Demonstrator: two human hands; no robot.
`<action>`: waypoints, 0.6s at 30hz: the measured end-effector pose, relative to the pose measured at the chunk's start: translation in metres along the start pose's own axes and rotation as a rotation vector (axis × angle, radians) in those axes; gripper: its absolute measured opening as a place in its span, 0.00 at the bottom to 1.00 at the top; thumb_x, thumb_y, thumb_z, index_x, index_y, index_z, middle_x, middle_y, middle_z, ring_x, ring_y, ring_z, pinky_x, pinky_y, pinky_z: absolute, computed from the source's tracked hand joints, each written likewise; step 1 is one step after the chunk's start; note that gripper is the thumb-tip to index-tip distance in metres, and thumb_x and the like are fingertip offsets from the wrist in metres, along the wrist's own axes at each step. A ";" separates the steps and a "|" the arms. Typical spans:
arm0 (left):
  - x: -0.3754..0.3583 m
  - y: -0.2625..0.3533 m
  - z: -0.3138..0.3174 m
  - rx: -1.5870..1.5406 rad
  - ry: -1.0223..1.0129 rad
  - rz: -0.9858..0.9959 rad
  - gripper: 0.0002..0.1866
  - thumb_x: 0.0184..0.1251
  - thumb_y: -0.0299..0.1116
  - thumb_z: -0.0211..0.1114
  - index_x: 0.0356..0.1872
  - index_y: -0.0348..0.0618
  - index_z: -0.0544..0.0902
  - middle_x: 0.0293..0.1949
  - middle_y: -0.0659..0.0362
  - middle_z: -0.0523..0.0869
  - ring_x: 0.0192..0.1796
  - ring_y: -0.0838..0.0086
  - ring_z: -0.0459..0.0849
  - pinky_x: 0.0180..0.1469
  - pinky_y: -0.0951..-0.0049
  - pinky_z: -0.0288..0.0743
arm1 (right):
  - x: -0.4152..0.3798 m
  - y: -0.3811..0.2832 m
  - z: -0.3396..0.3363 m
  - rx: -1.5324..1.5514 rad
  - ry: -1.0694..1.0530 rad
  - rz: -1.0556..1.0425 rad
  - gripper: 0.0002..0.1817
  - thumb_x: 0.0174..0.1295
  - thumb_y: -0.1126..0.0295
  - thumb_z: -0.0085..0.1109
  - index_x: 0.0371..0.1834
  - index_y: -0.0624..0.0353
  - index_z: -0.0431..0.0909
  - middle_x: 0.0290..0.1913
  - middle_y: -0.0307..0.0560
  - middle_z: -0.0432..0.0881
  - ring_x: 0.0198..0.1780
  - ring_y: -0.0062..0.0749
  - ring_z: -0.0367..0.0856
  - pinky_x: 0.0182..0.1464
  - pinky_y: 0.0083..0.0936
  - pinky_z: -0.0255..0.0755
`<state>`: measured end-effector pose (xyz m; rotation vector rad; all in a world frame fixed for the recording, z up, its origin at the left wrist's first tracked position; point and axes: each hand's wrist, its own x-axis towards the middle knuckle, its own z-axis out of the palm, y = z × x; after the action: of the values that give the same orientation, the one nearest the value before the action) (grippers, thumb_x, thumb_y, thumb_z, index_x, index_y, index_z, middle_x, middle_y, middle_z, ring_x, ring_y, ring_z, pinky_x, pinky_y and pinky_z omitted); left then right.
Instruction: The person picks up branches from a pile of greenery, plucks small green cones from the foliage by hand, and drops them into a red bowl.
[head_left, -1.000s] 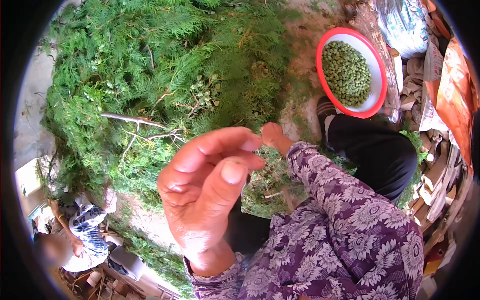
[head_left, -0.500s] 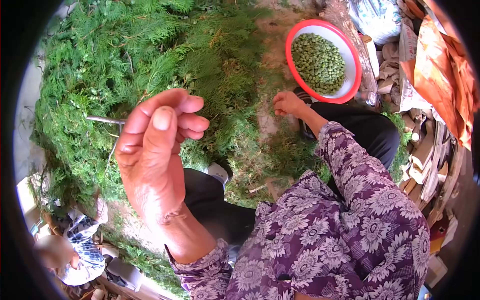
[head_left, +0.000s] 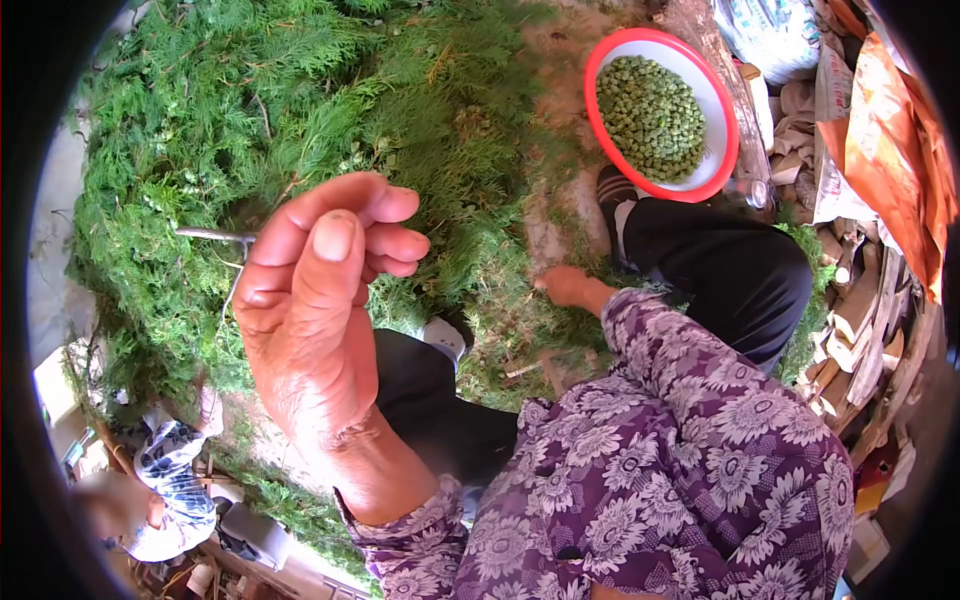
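Observation:
My left hand [head_left: 325,300] is raised close to the camera, its fingers curled and the thumb laid against them. Whatever it may hold is hidden. Behind its knuckles a bare grey twig [head_left: 210,234] shows among the green cypress-like branches [head_left: 200,150]. Lower and to the right, my right hand [head_left: 572,287] reaches into the foliage by my knees with its fingers drawn together; anything between them is too small to name. Beyond it stands a white basin with a red rim [head_left: 728,150], partly filled with small green cones [head_left: 650,120].
Another person [head_left: 175,490] sits at the lower left. Split wood [head_left: 880,340], an orange sheet [head_left: 895,160] and a pale plastic sack [head_left: 775,35] lie along the right side. My shoe [head_left: 615,195] is beside the basin.
My right hand has moved from near the basin back toward my body, down to the foliage. My left hand keeps its curled shape and has hardly moved. The view has shifted slightly.

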<state>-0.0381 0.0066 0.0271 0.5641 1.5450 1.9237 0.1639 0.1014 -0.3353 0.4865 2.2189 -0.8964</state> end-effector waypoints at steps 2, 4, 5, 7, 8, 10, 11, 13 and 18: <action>0.002 0.000 0.002 -0.006 0.004 -0.003 0.17 0.58 0.36 0.63 0.41 0.31 0.78 0.34 0.50 0.83 0.29 0.73 0.81 0.34 0.76 0.72 | -0.014 0.005 0.013 -0.106 -0.070 0.004 0.13 0.51 0.73 0.51 0.41 0.56 0.79 0.44 0.51 0.78 0.43 0.44 0.78 0.41 0.41 0.72; 0.002 -0.001 0.003 -0.006 -0.005 -0.013 0.17 0.57 0.36 0.63 0.41 0.30 0.78 0.33 0.50 0.83 0.29 0.73 0.81 0.34 0.76 0.72 | -0.023 0.040 0.037 -0.276 -0.167 0.055 0.12 0.51 0.73 0.52 0.38 0.56 0.80 0.40 0.52 0.79 0.40 0.48 0.78 0.37 0.43 0.73; 0.002 -0.001 0.003 -0.008 -0.004 -0.016 0.17 0.57 0.36 0.63 0.41 0.30 0.78 0.33 0.50 0.83 0.29 0.73 0.81 0.34 0.76 0.72 | -0.024 0.068 0.057 -0.336 -0.197 0.101 0.11 0.50 0.72 0.52 0.36 0.57 0.81 0.37 0.52 0.80 0.38 0.49 0.79 0.35 0.44 0.73; 0.002 -0.002 0.003 -0.008 -0.009 -0.013 0.18 0.57 0.36 0.63 0.41 0.30 0.78 0.33 0.49 0.83 0.29 0.72 0.81 0.34 0.76 0.72 | -0.064 0.077 0.040 -0.381 -0.174 0.192 0.10 0.48 0.72 0.54 0.34 0.59 0.80 0.34 0.56 0.80 0.34 0.49 0.79 0.30 0.45 0.72; 0.003 -0.002 0.003 -0.011 -0.012 -0.010 0.18 0.57 0.36 0.63 0.41 0.30 0.78 0.33 0.49 0.83 0.29 0.72 0.81 0.34 0.76 0.72 | -0.065 0.088 0.043 -0.382 -0.171 0.195 0.10 0.48 0.72 0.54 0.34 0.59 0.80 0.34 0.56 0.80 0.34 0.49 0.79 0.30 0.45 0.72; 0.002 -0.002 0.003 -0.018 -0.012 -0.007 0.18 0.57 0.36 0.63 0.41 0.30 0.78 0.34 0.49 0.83 0.29 0.73 0.81 0.34 0.76 0.72 | -0.048 0.118 0.057 -0.375 -0.200 0.122 0.06 0.47 0.72 0.55 0.27 0.61 0.79 0.30 0.56 0.78 0.30 0.45 0.78 0.28 0.43 0.70; 0.002 -0.001 0.003 -0.018 -0.013 -0.007 0.18 0.57 0.36 0.63 0.41 0.30 0.78 0.34 0.49 0.83 0.29 0.73 0.81 0.34 0.76 0.72 | -0.037 0.133 0.066 -0.370 -0.217 0.085 0.05 0.46 0.72 0.55 0.24 0.62 0.78 0.27 0.56 0.77 0.28 0.43 0.77 0.27 0.41 0.68; 0.001 0.001 0.002 -0.010 -0.003 -0.011 0.17 0.58 0.36 0.62 0.41 0.30 0.78 0.34 0.49 0.83 0.29 0.73 0.81 0.35 0.75 0.73 | -0.024 0.153 0.073 -0.359 -0.252 0.016 0.06 0.45 0.72 0.56 0.17 0.63 0.77 0.23 0.56 0.76 0.24 0.40 0.76 0.24 0.39 0.66; 0.000 0.000 0.001 -0.009 -0.015 -0.024 0.17 0.59 0.36 0.61 0.41 0.31 0.78 0.34 0.50 0.83 0.30 0.73 0.81 0.35 0.76 0.72 | -0.024 0.085 0.008 -0.104 -0.259 0.090 0.07 0.50 0.72 0.52 0.20 0.60 0.77 0.20 0.50 0.77 0.23 0.39 0.77 0.28 0.38 0.70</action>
<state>-0.0369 0.0075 0.0273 0.5534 1.5264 1.9033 0.2317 0.1522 -0.3613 0.3947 1.9803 -0.7479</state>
